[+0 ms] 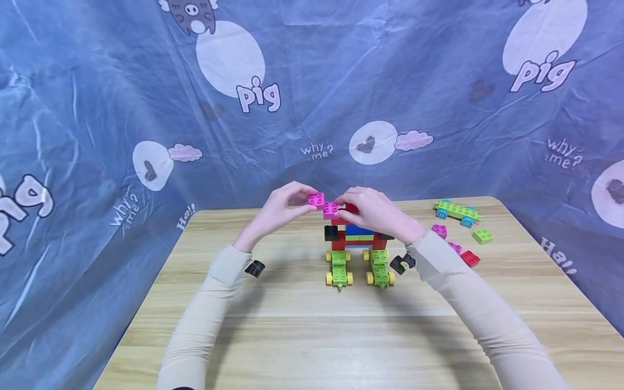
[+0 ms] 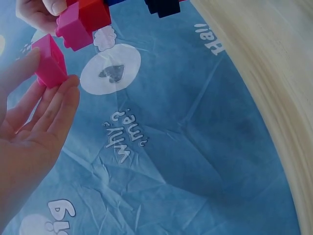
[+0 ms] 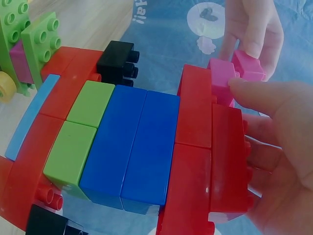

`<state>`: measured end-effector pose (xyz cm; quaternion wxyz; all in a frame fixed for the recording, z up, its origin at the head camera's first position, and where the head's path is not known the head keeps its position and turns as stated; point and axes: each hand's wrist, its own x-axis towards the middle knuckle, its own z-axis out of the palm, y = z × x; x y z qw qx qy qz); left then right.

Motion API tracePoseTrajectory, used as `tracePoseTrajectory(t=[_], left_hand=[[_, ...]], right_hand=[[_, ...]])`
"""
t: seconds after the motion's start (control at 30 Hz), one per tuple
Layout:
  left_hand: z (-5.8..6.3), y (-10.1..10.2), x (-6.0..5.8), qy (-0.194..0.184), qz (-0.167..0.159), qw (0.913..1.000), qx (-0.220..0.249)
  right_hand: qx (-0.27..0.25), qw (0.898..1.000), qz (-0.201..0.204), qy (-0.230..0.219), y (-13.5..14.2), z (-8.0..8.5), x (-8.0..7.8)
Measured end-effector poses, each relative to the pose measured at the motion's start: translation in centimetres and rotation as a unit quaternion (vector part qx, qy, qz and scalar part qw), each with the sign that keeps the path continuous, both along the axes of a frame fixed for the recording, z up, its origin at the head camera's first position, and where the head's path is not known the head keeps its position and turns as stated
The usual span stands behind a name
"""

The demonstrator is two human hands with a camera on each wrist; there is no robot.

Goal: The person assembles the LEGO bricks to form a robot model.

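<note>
My left hand (image 1: 284, 208) pinches a pink building brick (image 1: 316, 200) between thumb and fingers, up beside the top of a brick structure. A second pink brick (image 3: 221, 78) sits at the structure's upper left end, against the red bricks (image 3: 194, 105). My right hand (image 1: 377, 211) holds this second brick, its thumb tip on the brick and its other fingers behind the upper red brick. The two pink bricks are close together at their corners. Below stand the structure's blue bricks (image 3: 132, 147), green bricks (image 3: 80, 132), black brick (image 3: 113, 61) and two green wheeled bases (image 1: 338, 268).
Right of the structure lie a green wheeled base (image 1: 455, 210) with blue wheels, a loose green brick (image 1: 482, 236), a red brick (image 1: 470, 258) and pink bricks (image 1: 439, 231). A blue printed cloth (image 1: 302, 97) hangs behind the wooden table (image 1: 292, 336).
</note>
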<state>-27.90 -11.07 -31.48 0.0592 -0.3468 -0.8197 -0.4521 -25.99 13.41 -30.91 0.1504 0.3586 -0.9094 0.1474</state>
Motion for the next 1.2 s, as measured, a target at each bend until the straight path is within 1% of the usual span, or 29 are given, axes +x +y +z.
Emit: tracePoseTrajectory(t=[0.27, 0.47, 0.57, 0.7, 0.8, 1.07, 1.2], left_hand=[[-0.5, 0.3, -0.1, -0.009, -0.008, 0.9999, 0.005], [-0.7, 0.7, 0.1, -0.018, -0.009, 0.9998, 0.001], [-0.4, 0.9, 0.5, -0.018, -0.011, 0.9998, 0.002], [0.6, 1.1, 1.5, -0.019, -0.014, 0.9997, 0.003], [1.1, 1.2, 1.9, -0.019, -0.016, 0.9997, 0.003], [1.3, 1.2, 1.6, -0.028, -0.032, 0.999, 0.011], [1.3, 1.2, 1.5, -0.031, -0.04, 0.9987, 0.007]], right_hand=[[0.003, 1.0, -0.003, -0.004, -0.1, 0.1, 0.1], [0.001, 1.0, 0.001, -0.001, -0.1, 0.1, 0.1], [0.001, 1.0, 0.003, 0.001, -0.1, 0.1, 0.1], [0.001, 1.0, 0.005, 0.0, -0.1, 0.0, 0.0], [0.0, 1.0, 0.005, 0.002, -0.1, 0.0, 0.0], [0.001, 1.0, 0.001, 0.001, 0.0, 0.0, 0.0], [-0.002, 1.0, 0.003, -0.002, 0.0, 0.0, 0.0]])
